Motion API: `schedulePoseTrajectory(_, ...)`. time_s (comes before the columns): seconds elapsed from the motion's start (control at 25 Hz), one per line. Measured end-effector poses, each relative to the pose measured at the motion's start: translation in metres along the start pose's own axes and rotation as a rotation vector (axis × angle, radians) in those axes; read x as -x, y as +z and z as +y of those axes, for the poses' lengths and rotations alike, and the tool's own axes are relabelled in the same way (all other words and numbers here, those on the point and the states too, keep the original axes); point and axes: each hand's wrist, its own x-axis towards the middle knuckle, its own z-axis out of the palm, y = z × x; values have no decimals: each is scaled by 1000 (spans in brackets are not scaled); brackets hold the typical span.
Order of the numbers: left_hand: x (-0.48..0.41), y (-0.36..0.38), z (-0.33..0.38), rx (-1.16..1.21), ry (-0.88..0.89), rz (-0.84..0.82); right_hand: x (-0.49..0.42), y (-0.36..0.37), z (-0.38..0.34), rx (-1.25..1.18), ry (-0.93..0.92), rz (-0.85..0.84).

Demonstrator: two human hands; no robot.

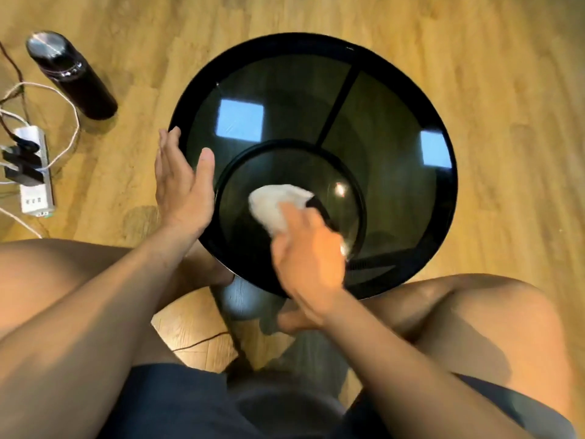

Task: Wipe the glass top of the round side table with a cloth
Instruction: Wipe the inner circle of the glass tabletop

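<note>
A wooden plank floor (474, 58) in a warm honey tone fills the room as far as one can see, its grain running across and catching a soft glare near the person's feet. On it, in the middle, stands the round side table (443, 198), black-rimmed, with a dark smoked glass tabletop (380, 122). The glass is shiny enough to mirror two pale square lights, one on its left part and one at the right edge. Through it a smaller round shelf or base ring and a black strut show below.

The person sits at the near side, bare knees to left and right of the table, in dark shorts.

The left hand (182, 188) rests against the table's left rim, palm turned inward, fingers straight and spread loose, gripping nothing.

The right hand (308, 258) lies on the near part of the glass, blurred, its fingers pressed down over a white cloth (275, 204) that bunches out to the far left of the hand, flat against the glass. A dark patch shows at the cloth's right edge; what it is I cannot tell.

Far left on the floor stands a dark bottle (72, 74) with a silvery cap. Nearer, at the left edge, a white power strip (33, 172) lies with black plugs and pale cables looping round it.
</note>
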Motion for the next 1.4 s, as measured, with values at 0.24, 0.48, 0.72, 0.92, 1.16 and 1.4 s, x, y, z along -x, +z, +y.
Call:
schedulePoseTrajectory(0.24,-2,2,-3,3,12,8,-11,-31,105,78,-66,-83)
schedulePoseTrajectory(0.48,-1,1,-2,39,23,47,-36,-62,187,227,458,-6)
schedulePoseTrajectory(0.72,-1,-1,-1,69,7,30,34,-4,8,12,129,-35)
schedulePoseTrajectory(0.92,2,-2,2,90,22,21,19,-20,68,-2,-93,-118)
schedulePoseTrajectory(1.16,-2,2,-5,132,4,59,-97,-54,183,167,585,31)
schedulePoseTrajectory(1.4,-1,-1,-3,212,8,75,-57,20,-51,-25,65,-29)
